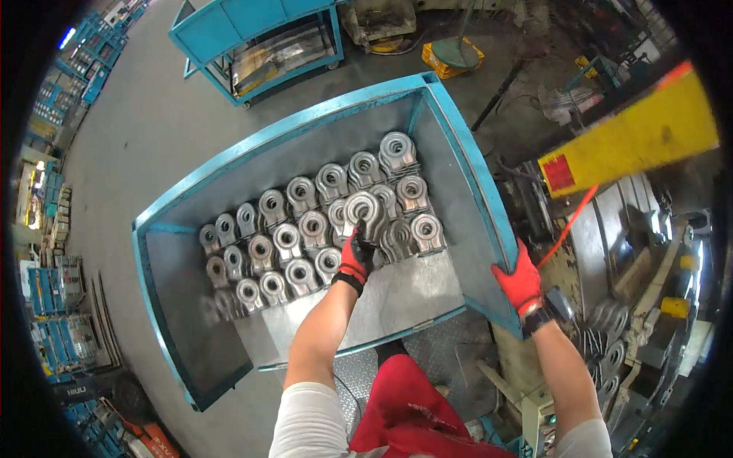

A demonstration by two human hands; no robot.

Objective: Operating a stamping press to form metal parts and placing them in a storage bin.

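Observation:
My left hand, in a red and black glove, grips a grey metal part with a round ringed end. One finger or the thumb is at the ring's hole; the other fingers are partly hidden. The part is over rows of stacked matching metal parts in a blue-framed metal bin. My right hand, in a red glove, grasps the bin's right rim, its thumb side toward the inside.
A flat metal sheet lies at the bin's near side. To the right stand a yellow machine arm and more metal parts. Beyond the bin is a blue cart. A yellow crate sits on the floor.

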